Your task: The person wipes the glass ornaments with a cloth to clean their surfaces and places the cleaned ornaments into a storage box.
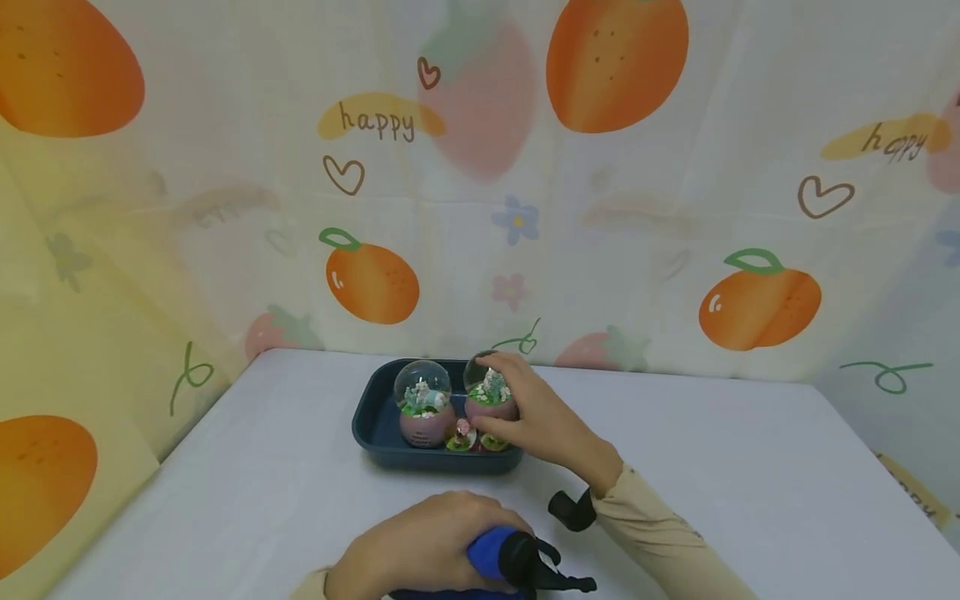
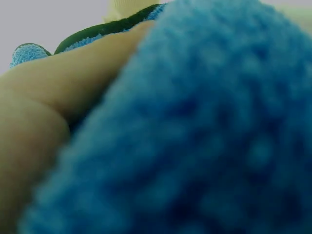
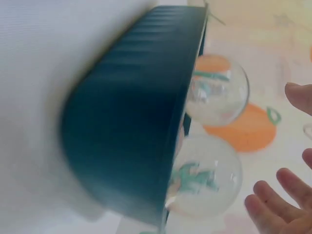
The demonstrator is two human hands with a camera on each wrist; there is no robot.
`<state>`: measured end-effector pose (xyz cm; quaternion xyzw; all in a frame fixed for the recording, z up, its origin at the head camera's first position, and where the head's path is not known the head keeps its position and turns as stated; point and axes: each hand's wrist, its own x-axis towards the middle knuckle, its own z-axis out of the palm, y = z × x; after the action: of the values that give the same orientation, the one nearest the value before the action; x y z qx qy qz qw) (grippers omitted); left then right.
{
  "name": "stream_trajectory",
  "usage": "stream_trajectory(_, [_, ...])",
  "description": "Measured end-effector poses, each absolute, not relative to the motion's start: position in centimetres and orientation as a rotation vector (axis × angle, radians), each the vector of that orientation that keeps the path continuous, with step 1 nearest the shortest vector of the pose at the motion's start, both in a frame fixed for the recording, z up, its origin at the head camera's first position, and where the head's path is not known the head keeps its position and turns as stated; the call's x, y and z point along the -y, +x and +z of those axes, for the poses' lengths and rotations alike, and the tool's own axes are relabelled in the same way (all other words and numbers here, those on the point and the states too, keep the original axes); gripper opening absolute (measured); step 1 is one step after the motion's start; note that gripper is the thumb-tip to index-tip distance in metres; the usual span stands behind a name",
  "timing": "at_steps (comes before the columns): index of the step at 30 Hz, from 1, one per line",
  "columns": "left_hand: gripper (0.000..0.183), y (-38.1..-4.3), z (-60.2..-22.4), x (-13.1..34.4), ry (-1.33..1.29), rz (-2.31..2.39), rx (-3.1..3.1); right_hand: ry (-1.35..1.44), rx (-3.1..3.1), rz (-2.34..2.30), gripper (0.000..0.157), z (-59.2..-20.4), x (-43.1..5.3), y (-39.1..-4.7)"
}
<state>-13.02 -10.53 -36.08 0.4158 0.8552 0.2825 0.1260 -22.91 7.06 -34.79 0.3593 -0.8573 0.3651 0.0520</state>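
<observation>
My left hand grips a blue fuzzy object with dark edging and black parts at one end, low in the head view. Its exact kind is not clear, and the fuzz fills most of the left wrist view. Over the right end of a dark blue tray, my right hand reaches with spread fingers and holds nothing. It partly covers a snow globe with a mauve base. The right wrist view shows the fingertips apart from the glass. Another snow globe stands at the tray's left.
Small figurines sit between the globes at the tray's front. The tray rests on a white tabletop, well back near a printed cloth backdrop. A black device is at my right wrist.
</observation>
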Motion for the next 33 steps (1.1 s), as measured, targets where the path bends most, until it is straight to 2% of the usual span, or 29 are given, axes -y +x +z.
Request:
stream_trajectory(6, [0.039,-12.5,-36.2,10.0,1.07,0.811,-2.361,0.973,2.543,1.124,0.071,-36.5,-10.9,-22.5])
stream_trajectory(10, [0.046,-11.8,-36.1,9.9,0.995,0.631,-2.375,0.916,2.508,1.114,0.07,-37.9,-12.7,-22.4])
stream_trajectory(17, [0.049,-11.3,-36.3,10.2,1.118,0.373,-2.412,0.822,2.536,1.108,0.067,-39.4,-14.2,-22.4])
stream_trajectory(26, [0.042,-11.8,-37.0,9.4,1.133,0.532,-2.403,0.764,2.57,1.064,0.064,-39.5,-15.0,-23.1])
stream_trajectory(33, [0.06,-11.8,-37.3,9.2,1.147,0.398,-2.388,0.709,2.597,1.08,0.069,-39.4,-15.6,-23.5])
